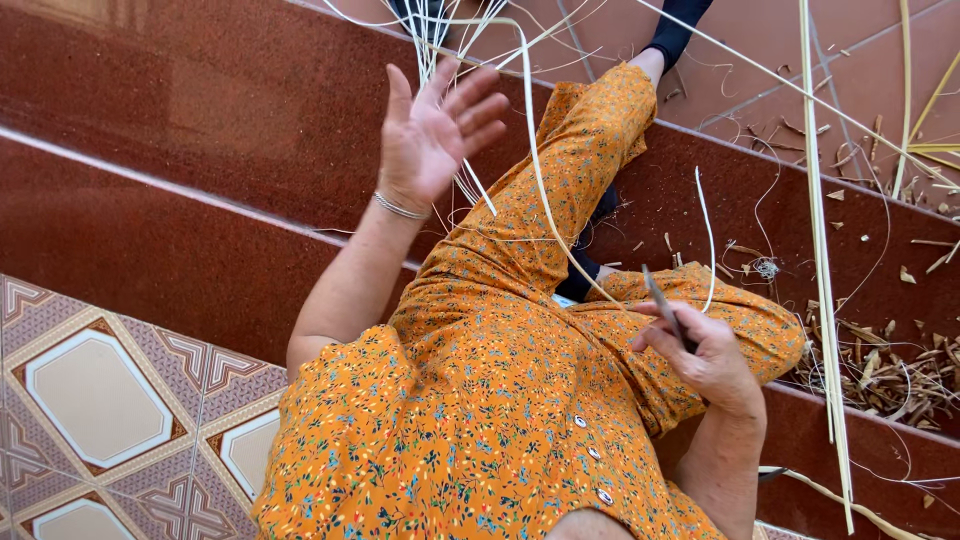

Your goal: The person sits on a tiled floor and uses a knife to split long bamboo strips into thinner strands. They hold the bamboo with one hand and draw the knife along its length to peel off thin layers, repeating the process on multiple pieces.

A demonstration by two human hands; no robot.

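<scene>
She sits on red stone steps (180, 150) in an orange flowered dress (480, 400), and I take her bent knee (600, 110) as my marker. Her left hand (435, 130) is raised up-slope of the lap, just left of that knee, palm wide and fingers spread, holding nothing; a thin bangle (400, 208) circles the wrist. A bundle of pale split strips (450, 40) fans out behind the fingers, and I cannot tell whether any of them touches the hand. One long strip (545, 190) curves down from that bundle across the thigh below the knee toward her other hand. The right hand (700, 355) rests low and right of the knee, over the other leg, closed around a small dark-bladed knife (662, 300) whose tip points up toward the knee. Farther right of the knee, long canes (822, 250) lie along the step, with a heap of shavings (890, 370) beside them. A patterned tile floor (100, 400) lies at the lower left.
</scene>
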